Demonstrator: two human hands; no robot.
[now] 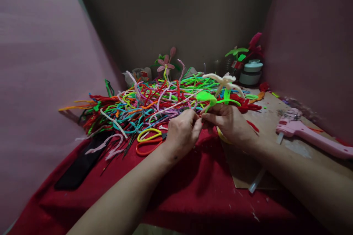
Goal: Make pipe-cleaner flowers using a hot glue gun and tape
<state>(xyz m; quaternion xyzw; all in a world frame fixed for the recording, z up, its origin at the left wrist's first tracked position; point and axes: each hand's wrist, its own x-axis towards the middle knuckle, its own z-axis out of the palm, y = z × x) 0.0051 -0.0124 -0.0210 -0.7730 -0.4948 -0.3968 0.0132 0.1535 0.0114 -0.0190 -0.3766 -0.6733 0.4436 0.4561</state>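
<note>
Over the front of the table, my left hand and my right hand meet fingertip to fingertip, both closed in a pinch. A bright green pipe-cleaner leaf rises from between the fingers, and its lower end is in my right hand. What the left fingertips pinch is hidden. Above my right hand stands a white pipe-cleaner flower with a green strip below it; whether it is joined to the leaf I cannot tell. Scissors with yellow and red handles lie beside my left wrist.
A large heap of coloured pipe cleaners covers the back of the red cloth. At right, a pink hot glue gun and a glue stick lie on a board. A black phone-like slab lies left; a lidded jar stands behind.
</note>
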